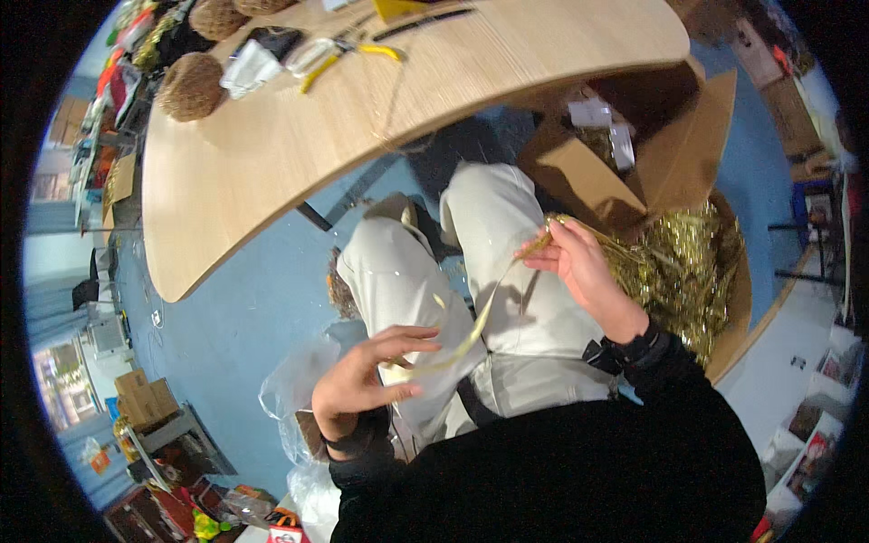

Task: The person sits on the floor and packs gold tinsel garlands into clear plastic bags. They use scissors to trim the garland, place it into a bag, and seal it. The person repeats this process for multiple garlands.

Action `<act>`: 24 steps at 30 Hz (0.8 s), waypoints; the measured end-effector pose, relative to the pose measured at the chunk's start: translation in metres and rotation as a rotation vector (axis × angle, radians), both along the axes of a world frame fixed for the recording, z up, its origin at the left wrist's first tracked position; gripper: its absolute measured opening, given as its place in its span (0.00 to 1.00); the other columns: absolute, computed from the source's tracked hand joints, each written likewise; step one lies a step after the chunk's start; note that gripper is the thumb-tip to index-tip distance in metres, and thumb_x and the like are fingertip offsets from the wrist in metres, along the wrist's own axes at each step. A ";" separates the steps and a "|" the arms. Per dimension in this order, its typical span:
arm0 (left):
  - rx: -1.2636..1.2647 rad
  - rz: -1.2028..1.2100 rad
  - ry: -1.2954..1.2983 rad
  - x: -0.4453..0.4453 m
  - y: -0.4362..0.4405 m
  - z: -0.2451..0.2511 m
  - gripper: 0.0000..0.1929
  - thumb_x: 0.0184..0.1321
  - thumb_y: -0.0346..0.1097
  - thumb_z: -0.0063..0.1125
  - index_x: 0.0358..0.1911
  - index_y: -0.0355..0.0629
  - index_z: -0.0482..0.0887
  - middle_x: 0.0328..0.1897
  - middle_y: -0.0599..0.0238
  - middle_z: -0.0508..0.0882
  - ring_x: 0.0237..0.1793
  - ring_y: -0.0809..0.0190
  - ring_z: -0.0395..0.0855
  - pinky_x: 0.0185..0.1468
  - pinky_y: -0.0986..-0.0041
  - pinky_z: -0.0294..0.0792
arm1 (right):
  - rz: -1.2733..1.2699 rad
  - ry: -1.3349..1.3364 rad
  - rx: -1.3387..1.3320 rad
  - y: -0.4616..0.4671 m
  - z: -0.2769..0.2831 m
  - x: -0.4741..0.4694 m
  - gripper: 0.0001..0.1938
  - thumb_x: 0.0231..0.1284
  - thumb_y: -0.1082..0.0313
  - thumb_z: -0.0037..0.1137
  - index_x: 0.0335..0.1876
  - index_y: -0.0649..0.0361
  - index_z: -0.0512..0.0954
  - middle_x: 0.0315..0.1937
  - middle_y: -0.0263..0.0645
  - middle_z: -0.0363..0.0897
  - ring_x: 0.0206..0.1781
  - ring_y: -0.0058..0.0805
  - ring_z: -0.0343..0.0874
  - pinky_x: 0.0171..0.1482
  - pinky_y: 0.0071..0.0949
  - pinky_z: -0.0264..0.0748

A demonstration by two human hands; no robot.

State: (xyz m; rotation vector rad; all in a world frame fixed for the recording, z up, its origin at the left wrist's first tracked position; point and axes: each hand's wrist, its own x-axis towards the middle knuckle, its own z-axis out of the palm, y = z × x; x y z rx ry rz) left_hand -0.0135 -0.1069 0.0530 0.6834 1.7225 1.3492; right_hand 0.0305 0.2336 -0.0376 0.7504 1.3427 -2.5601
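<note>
My right hand (577, 265) pinches a bundle of gold tinsel strands (543, 243) above the right thigh of my light trousers. From it a pale yellow ribbon (481, 322) hangs in a curve across my lap towards my left hand (370, 373). The left thumb and fingers are spread, and the ribbon's far end is blurred between them, so whether they grip it is unclear. Shiny gold tinsel (686, 271) lies heaped in cardboard just right of my right forearm. A small pale scrap (439, 301) rests on the left trouser leg.
A wooden table (271, 170) curves ahead of my knees, bearing yellow-handled pliers (346, 58) and a brown fibrous ball (190, 87). An open cardboard box (692, 149) stands under its right end. Clear plastic bags (299, 394) lie at my left.
</note>
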 end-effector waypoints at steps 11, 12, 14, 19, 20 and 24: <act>0.363 -0.036 0.157 -0.008 0.100 -0.012 0.25 0.74 0.52 0.42 0.48 0.37 0.84 0.54 0.54 0.84 0.63 0.50 0.77 0.71 0.51 0.60 | 1.282 0.111 0.239 -0.080 0.102 0.010 0.18 0.76 0.56 0.41 0.35 0.65 0.73 0.25 0.36 0.78 0.19 0.21 0.78 0.24 0.22 0.75; 0.363 -0.072 0.103 -0.012 0.102 -0.017 0.28 0.74 0.57 0.39 0.45 0.37 0.85 0.52 0.55 0.84 0.59 0.51 0.78 0.71 0.51 0.59 | 1.277 0.071 0.249 -0.080 0.107 0.008 0.19 0.76 0.56 0.41 0.34 0.65 0.73 0.23 0.35 0.77 0.19 0.20 0.77 0.23 0.21 0.74; 0.357 -0.121 0.058 -0.020 0.097 -0.026 0.31 0.73 0.61 0.37 0.40 0.37 0.85 0.47 0.57 0.84 0.52 0.52 0.80 0.71 0.51 0.59 | 1.262 0.050 0.223 -0.075 0.115 0.006 0.19 0.76 0.56 0.40 0.35 0.65 0.74 0.22 0.33 0.76 0.18 0.18 0.75 0.21 0.18 0.70; 0.454 -0.076 0.091 -0.018 0.073 -0.043 0.25 0.74 0.54 0.45 0.33 0.36 0.80 0.41 0.57 0.79 0.45 0.55 0.77 0.53 0.68 0.67 | 1.195 -0.017 0.196 -0.059 0.126 0.000 0.18 0.77 0.57 0.41 0.41 0.66 0.77 0.21 0.30 0.74 0.15 0.13 0.67 0.19 0.15 0.63; 0.552 -0.039 0.104 -0.014 0.073 -0.044 0.22 0.71 0.52 0.51 0.32 0.37 0.79 0.45 0.58 0.79 0.50 0.57 0.74 0.56 0.68 0.65 | 1.196 -0.038 0.199 -0.057 0.127 -0.002 0.18 0.78 0.57 0.42 0.43 0.66 0.79 0.20 0.29 0.74 0.15 0.11 0.65 0.19 0.14 0.61; 0.685 0.029 -0.132 -0.003 0.073 -0.046 0.20 0.66 0.55 0.58 0.29 0.44 0.76 0.42 0.58 0.80 0.51 0.53 0.76 0.65 0.54 0.60 | 1.192 0.070 0.186 -0.058 0.133 -0.010 0.18 0.78 0.58 0.42 0.42 0.64 0.79 0.17 0.26 0.71 0.15 0.11 0.63 0.19 0.13 0.59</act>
